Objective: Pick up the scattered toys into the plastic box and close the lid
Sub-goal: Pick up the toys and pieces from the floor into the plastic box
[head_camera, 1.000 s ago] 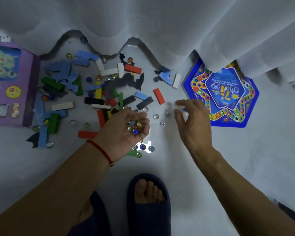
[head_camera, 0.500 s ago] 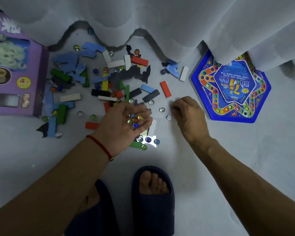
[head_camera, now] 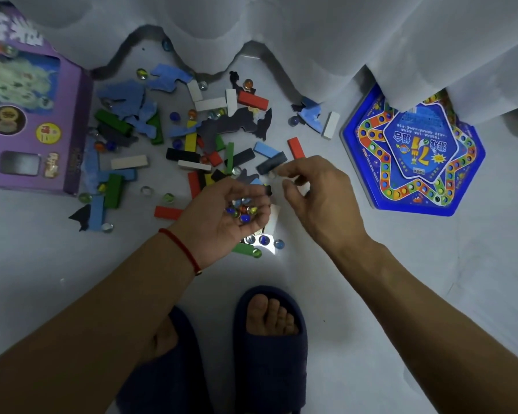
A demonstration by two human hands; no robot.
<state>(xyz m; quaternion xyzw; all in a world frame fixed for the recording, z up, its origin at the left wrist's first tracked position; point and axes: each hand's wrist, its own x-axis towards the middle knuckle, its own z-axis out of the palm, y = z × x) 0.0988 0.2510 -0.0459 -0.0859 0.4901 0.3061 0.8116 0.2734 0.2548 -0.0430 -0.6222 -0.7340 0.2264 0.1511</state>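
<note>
Left hand (head_camera: pixel 222 216) at frame centre, palm up and cupped, holds a heap of glass marbles (head_camera: pixel 242 210). Right hand (head_camera: pixel 317 198) just right of it, fingers curled, thumb and forefinger pinching something small; cannot tell what. Scattered blocks (head_camera: pixel 189 138), foam pieces and loose marbles cover the floor (head_camera: pixel 42 264) upper centre. Blue hexagonal game box (head_camera: pixel 413 153) lies right, part under the curtain (head_camera: pixel 311 31). Purple carton (head_camera: pixel 27 115) upper left.

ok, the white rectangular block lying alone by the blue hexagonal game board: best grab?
Pinch the white rectangular block across its two long side faces near the middle, coming straight down. It lies flat on the floor, its long sides look clear, and the blue foam piece sits near its left side.
</note>
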